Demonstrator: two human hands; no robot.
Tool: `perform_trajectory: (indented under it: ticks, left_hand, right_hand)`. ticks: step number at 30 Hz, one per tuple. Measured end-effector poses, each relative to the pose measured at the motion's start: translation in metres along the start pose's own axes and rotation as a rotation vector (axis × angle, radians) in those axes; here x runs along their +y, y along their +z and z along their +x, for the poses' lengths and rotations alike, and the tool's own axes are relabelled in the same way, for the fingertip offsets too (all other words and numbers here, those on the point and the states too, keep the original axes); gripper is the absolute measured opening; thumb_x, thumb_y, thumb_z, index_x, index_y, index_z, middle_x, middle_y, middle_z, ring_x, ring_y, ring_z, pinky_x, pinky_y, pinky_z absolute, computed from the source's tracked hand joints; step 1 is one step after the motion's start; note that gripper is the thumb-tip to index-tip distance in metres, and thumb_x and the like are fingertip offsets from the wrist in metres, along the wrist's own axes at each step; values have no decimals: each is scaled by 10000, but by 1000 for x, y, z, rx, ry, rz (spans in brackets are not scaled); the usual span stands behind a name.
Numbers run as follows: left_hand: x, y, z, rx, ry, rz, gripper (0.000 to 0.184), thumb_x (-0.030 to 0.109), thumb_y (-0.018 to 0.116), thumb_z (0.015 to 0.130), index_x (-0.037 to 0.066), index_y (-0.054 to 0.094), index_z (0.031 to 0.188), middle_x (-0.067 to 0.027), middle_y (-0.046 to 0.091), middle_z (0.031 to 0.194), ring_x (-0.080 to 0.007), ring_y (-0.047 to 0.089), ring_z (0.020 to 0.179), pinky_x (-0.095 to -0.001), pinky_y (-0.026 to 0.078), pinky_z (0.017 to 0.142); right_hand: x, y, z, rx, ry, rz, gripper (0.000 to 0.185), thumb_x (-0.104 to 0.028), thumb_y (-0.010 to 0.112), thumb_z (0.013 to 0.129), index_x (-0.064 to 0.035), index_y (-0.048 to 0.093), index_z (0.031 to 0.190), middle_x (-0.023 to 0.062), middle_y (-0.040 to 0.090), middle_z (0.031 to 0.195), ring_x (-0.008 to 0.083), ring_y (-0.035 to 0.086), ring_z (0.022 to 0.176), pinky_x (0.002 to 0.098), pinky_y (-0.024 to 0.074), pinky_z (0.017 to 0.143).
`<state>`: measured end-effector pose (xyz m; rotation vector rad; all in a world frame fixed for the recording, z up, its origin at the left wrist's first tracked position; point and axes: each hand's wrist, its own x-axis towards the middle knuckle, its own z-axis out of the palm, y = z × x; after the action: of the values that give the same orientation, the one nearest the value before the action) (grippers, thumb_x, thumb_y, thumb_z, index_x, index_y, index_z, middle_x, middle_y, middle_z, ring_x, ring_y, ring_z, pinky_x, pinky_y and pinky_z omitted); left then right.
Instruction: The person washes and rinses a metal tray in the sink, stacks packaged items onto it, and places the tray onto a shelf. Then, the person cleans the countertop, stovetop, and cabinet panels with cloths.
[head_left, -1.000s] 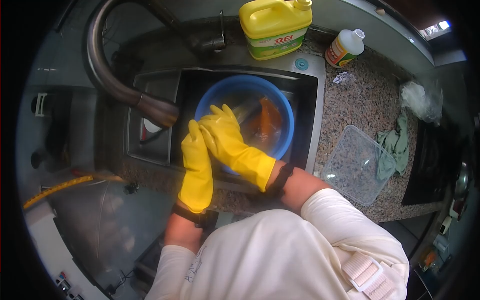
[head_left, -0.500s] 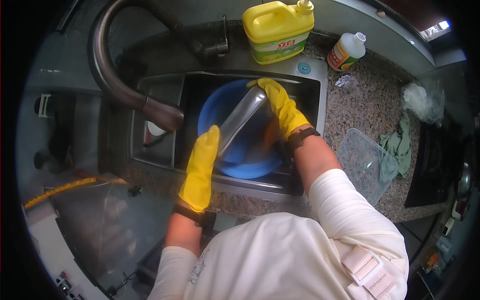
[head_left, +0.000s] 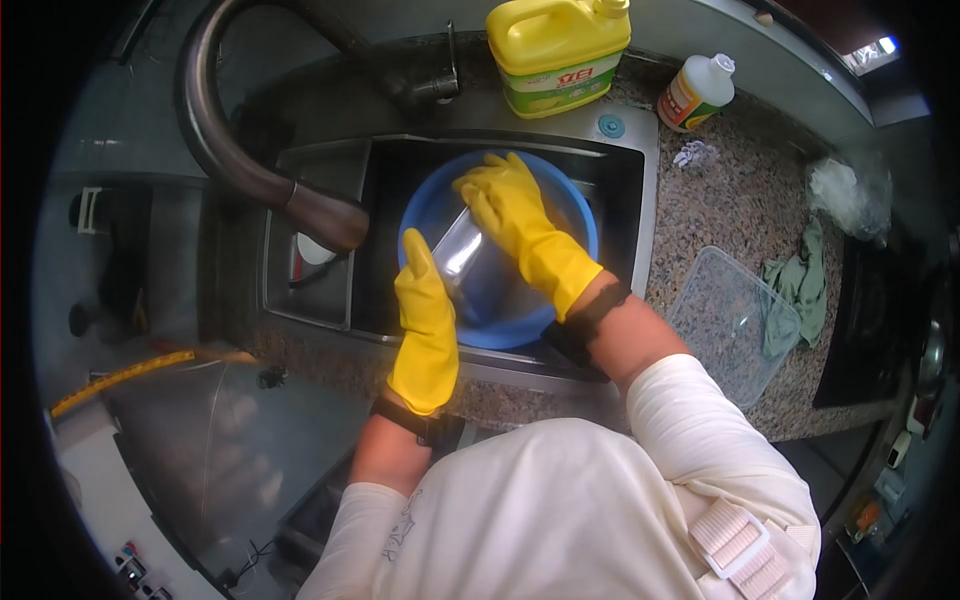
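Reaching into a sink [head_left: 649, 215], a person in a cream top [head_left: 530, 490] has both forearms out, a dark band [head_left: 405, 415] on the left wrist and another [head_left: 595, 310] on the right. The left hand [head_left: 423, 300], in a yellow rubber glove, sits at the near left side of a straight-sided metal container [head_left: 462, 248], thumb pointing up; its other fingers are hidden, so their grip cannot be told. The right hand [head_left: 508, 210], gloved alike, lies over the container's far end, fingers bent and slightly parted; whether the thumb pinches from below cannot be told. The metal container slants within the rim of a round blue basin [head_left: 591, 240], its inside out of sight.

The basin stands in the larger compartment. The smaller one, at the left, holds a round white item [head_left: 316, 249] with something red and dark beside it, under the faucet head [head_left: 328, 216].

On the granite counter at right, a clear plastic lid or tray [head_left: 715, 345] overlaps a green cloth [head_left: 805, 285]. Farther off are crumpled paper [head_left: 693, 154], a clear plastic bag [head_left: 850, 200], a labelled white bottle [head_left: 698, 92] and a yellow detergent jug [head_left: 555, 60], their fill levels unseen.
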<state>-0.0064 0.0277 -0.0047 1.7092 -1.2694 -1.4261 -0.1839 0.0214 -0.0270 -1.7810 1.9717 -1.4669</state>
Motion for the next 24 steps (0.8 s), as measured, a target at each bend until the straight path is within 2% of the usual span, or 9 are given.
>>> perform_trajectory:
  ticks: [3,6,7,11,13,17,19,21,24]
  left_hand:
    - [11,0,1,-65,-32,-80,583,524,497,1008,-8,665,834,-48,611,671,-160,598,641,-295,470,573]
    - [-27,-6,20,-11,469,16,470,435,546,1013,-5,657,1134,-71,681,1026,-157,650,861,-284,528,751]
    - [-16,-2,9,-86,64,-561,472,436,554,1009,-1,651,1156,-69,678,1052,-160,653,873,-286,531,761]
    - [-7,-8,1,-3,-134,-429,435,492,606,966,59,648,952,16,493,677,-61,370,497,-207,304,468]
    - [-23,-15,13,47,-300,-622,399,471,616,964,74,652,971,7,519,704,-73,422,534,-218,342,485]
    - [-38,-31,15,198,-436,-803,308,432,624,958,125,641,940,25,506,721,-86,457,594,-238,366,502]
    - [-74,-56,31,106,-499,-840,340,465,617,952,133,611,880,14,508,717,-116,471,588,-258,376,502]
    - [-72,-64,34,82,-489,-850,344,466,622,946,141,583,838,1,515,723,-145,487,595,-289,389,508]
    - [-37,-74,18,-125,-370,-594,333,413,561,988,95,631,923,-10,547,745,-151,529,622,-290,443,565]
  right_hand:
    - [-18,19,-6,-68,-30,-220,193,-218,607,751,-154,767,839,52,729,985,346,617,1106,551,364,1045]
    - [-67,38,-29,-29,-54,-47,233,-195,617,775,-145,759,953,89,716,1008,388,566,1166,582,364,1030]
    - [-69,32,-31,-61,-23,-56,231,-196,619,788,-138,755,965,98,712,1043,390,556,1181,575,370,1026]
    - [-19,43,-18,217,253,309,314,-201,522,947,-116,651,1221,212,604,1280,456,506,1200,545,367,1051]
    - [-14,77,-49,175,430,357,342,-160,499,975,-67,614,1284,211,563,1354,413,507,1253,455,365,1100]
    - [-4,79,-73,-136,438,156,381,-121,527,936,-51,595,1305,212,592,1317,393,528,1246,440,402,1083]
    - [51,95,-106,-57,605,-31,369,-205,481,944,-127,617,1279,214,634,1227,403,571,1162,471,432,1024]
    - [86,70,-114,-412,858,-46,356,-218,496,961,-150,627,1285,214,635,1233,424,562,1174,446,450,1017]
    - [113,59,-130,-475,719,-264,346,-245,511,962,-148,640,1269,203,662,1194,401,595,1153,449,459,996]
